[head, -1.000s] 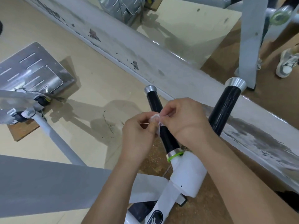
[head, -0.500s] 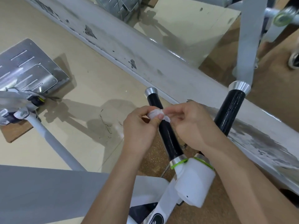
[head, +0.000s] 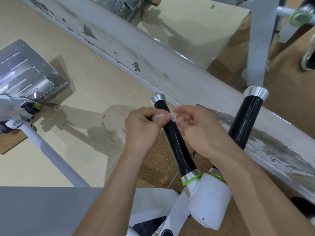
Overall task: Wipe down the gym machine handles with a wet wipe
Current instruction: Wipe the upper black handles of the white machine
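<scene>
Two black handles with silver end caps rise from a white machine arm. The left handle runs up between my hands; the right handle stands apart to the right. A small crumpled white wet wipe sits just above the left handle. My left hand pinches the wipe with curled fingers on the handle's left side. My right hand is on the right side, its fingertips curled at the wipe's right end.
A worn grey ledge with a mirror above it runs diagonally behind the handles. A metal footplate on a white tube is at the left. A grey pad fills the lower left. A shoe shows at the far right.
Both hands shifted slightly up the left handle while working the wipe. The wipe now looks stretched a little between the two hands instead of bunched under the right hand.
</scene>
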Motion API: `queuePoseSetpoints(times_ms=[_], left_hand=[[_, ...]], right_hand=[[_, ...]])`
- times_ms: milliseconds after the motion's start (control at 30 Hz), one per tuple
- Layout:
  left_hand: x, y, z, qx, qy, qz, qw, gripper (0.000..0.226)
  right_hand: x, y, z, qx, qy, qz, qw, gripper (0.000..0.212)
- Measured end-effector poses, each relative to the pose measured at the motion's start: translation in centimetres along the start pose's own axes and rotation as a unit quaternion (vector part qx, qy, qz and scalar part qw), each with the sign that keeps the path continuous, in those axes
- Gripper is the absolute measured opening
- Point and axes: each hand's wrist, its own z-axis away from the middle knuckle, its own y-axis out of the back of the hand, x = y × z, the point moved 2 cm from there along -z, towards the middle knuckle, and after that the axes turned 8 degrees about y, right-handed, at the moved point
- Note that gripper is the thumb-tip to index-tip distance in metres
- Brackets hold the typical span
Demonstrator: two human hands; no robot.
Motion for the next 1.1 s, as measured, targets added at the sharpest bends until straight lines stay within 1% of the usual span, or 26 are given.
queuePoseSetpoints(times_ms=[33, 67, 100, 233, 267, 300, 333, 367, 433, 467, 500, 567, 633, 733, 767, 800, 833, 900, 933, 967, 1033, 1100], left_hand=[[0.0, 0.1, 0.4, -0.038, 0.006, 0.007, 0.999, 0.011], [0.1, 0.1, 0.6, -0.056, 0.003, 0.001, 0.998, 0.012], [0.2, 0.0, 0.4, -0.052, -0.007, -0.01, 0.999, 0.013], [1.4, -0.6, -2.6, 0.072, -0.039, -0.072, 0.994, 0.018], [1.7, -0.7, -3.3, 0.083, -0.037, -0.07, 0.993, 0.018], [1.8, -0.6, -3.8, 0.074, -0.032, -0.068, 0.994, 0.018], [1.9, -0.4, -3.9, 0.043, -0.03, -0.075, 0.996, 0.018], [2.1, 0.0, -3.5, -0.008, -0.03, -0.092, 0.995, 0.017], [2.4, 0.3, -2.3, -0.124, -0.026, -0.13, 0.983, 0.011], [2.4, 0.4, -2.0, -0.148, -0.026, -0.138, 0.979, 0.011], [2.2, 0.4, -2.1, -0.141, -0.029, -0.135, 0.98, 0.011], [2.0, 0.4, -3.1, -0.08, -0.035, -0.109, 0.99, 0.012], [1.8, 0.1, -4.6, -0.014, -0.054, -0.099, 0.994, 0.01], [2.0, 0.0, -6.6, 0.065, -0.09, -0.123, 0.986, 0.004], [2.1, 0.2, -6.9, 0.072, -0.083, -0.107, 0.988, 0.003], [2.0, 0.3, -7.0, 0.057, -0.07, -0.082, 0.993, 0.005], [1.9, 0.4, -6.7, 0.027, -0.065, -0.068, 0.995, 0.008], [1.6, 0.3, -5.7, -0.039, -0.092, -0.104, 0.99, 0.01], [1.5, 0.0, -5.5, -0.055, -0.11, -0.128, 0.984, 0.009], [1.5, -0.2, -5.6, -0.049, -0.122, -0.143, 0.981, 0.007], [2.1, -0.5, -6.3, -0.009, -0.124, -0.159, 0.979, 0.008], [3.1, -0.6, -6.8, 0.007, -0.12, -0.195, 0.973, 0.01]], right_hand=[[0.0, 0.0, -0.1, -0.001, 0.0, -0.004, 1.0, 0.044], [0.0, 0.1, -0.2, -0.001, -0.003, -0.012, 1.0, 0.041], [0.0, 0.1, -0.4, -0.002, -0.012, -0.02, 1.0, 0.039], [0.2, 0.2, -0.8, -0.022, -0.044, -0.036, 0.998, 0.036], [0.1, 0.2, -0.8, -0.026, -0.046, -0.036, 0.998, 0.037], [0.0, 0.3, -0.9, -0.027, -0.044, -0.033, 0.998, 0.039], [-0.1, 0.4, -1.0, -0.024, -0.036, -0.028, 0.999, 0.04], [-0.2, 0.5, -1.0, -0.019, -0.023, -0.011, 1.0, 0.042], [-1.0, 1.0, -1.2, -0.017, 0.016, 0.066, 0.998, 0.042], [-1.4, 1.2, -1.3, -0.022, 0.033, 0.1, 0.994, 0.04], [-1.8, 1.3, -1.5, -0.031, 0.041, 0.118, 0.992, 0.04], [-2.2, 1.0, -2.0, -0.047, 0.038, 0.122, 0.991, 0.04], [-2.1, 0.7, -2.7, -0.042, 0.032, 0.116, 0.992, 0.043], [-1.5, 0.4, -3.6, -0.023, 0.034, 0.098, 0.994, 0.044], [-1.2, 0.3, -3.8, -0.014, 0.035, 0.092, 0.995, 0.044], [-0.9, 0.2, -4.0, -0.001, 0.036, 0.081, 0.996, 0.043], [-0.7, 0.2, -4.1, 0.016, 0.036, 0.061, 0.997, 0.042], [-0.4, 0.2, -4.5, 0.051, 0.035, 0.026, 0.998, 0.037], [-0.4, 0.2, -4.8, 0.054, 0.036, 0.026, 0.998, 0.035], [-0.5, 0.0, -5.1, 0.042, 0.036, 0.04, 0.998, 0.035], [-1.2, -0.4, -5.5, 0.019, 0.046, 0.074, 0.996, 0.042], [-1.8, -0.6, -5.9, 0.048, 0.057, 0.091, 0.993, 0.05]])
